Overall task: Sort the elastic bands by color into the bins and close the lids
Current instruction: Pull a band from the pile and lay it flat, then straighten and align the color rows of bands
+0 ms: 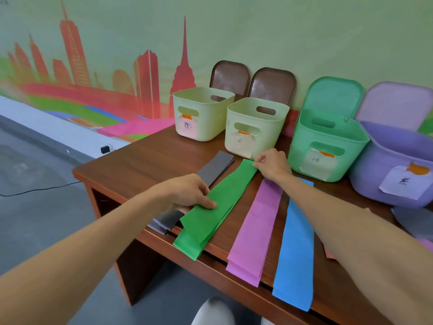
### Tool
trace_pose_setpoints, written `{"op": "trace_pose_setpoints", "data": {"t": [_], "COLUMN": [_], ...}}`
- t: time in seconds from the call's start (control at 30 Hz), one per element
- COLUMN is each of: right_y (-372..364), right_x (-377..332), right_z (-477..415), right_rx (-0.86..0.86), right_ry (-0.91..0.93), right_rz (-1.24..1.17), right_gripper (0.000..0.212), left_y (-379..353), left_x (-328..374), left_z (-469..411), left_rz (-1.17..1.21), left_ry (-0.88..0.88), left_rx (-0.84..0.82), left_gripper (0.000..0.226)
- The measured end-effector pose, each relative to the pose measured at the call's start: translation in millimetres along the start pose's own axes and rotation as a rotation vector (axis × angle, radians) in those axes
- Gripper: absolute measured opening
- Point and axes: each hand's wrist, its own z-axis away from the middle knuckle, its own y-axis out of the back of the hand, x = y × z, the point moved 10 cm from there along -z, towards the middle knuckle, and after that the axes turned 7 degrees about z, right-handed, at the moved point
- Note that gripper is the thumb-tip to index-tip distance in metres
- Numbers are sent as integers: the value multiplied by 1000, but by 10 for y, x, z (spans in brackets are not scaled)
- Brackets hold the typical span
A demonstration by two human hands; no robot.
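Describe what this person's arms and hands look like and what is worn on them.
Two bare human arms enter from the lower edge. The left forearm and right forearm show no sleeves as far as the frame reaches. The left hand and right hand wear no gloves, and no watch, bracelet or ring is visible.

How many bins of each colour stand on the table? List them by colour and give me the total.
Cream bins: 2
Green bin: 1
Purple bin: 1
Total: 4
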Motion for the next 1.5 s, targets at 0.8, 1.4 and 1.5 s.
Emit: {"op": "trace_pose_setpoints", "data": {"t": [0.8, 1.4, 1.5], "right_y": [122, 1411, 1507], "right_x": [-234, 1206, 1468], "right_z": [127, 1010, 1156], "right_rx": [89, -243, -247], "right_ry": [221, 251, 220], "right_rz": [197, 197, 164], "right_gripper": [24, 13, 12], "left_y": [-181, -1670, -1977], "left_x": [572, 1482, 1580], "left_z": [158, 121, 84], "left_rz": [-949, -432, -462], "left_ry": [-318, -755, -787], "left_rx": [276, 70, 36], "left_gripper": [37, 13, 12]}}
